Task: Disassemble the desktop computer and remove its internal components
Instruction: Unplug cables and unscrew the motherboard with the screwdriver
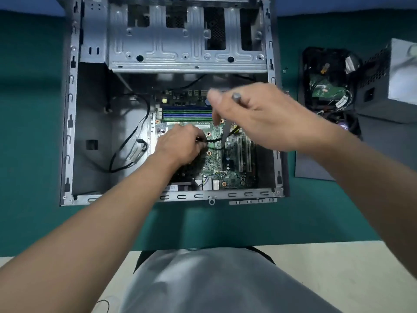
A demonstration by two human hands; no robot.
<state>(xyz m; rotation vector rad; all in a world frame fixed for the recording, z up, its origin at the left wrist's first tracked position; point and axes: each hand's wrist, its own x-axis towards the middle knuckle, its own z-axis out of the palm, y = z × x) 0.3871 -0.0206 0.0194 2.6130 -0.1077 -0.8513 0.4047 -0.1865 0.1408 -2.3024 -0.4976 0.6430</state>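
Note:
An open grey computer case [70, 123] lies on a green mat, with a green motherboard [216, 159] in its lower right part. My left hand [178, 144] is down on the board and pinches a black cable [214, 140] at its plug end. Above the board my right hand [259, 116] is raised, its fingers curled round a grey metal tool [236, 97] whose tip shows between them. Blue and green memory slots [187, 114] run across the board's far side. Two black expansion slots [244, 152] stand under my right wrist.
Loose black cables [133, 141] lie in the bare left half of the case. A metal drive cage [187, 41] spans the case's far end. To the right on the mat sit a removed hard drive with cables [325, 86], a grey power supply [392, 86] and a grey side panel [316, 163].

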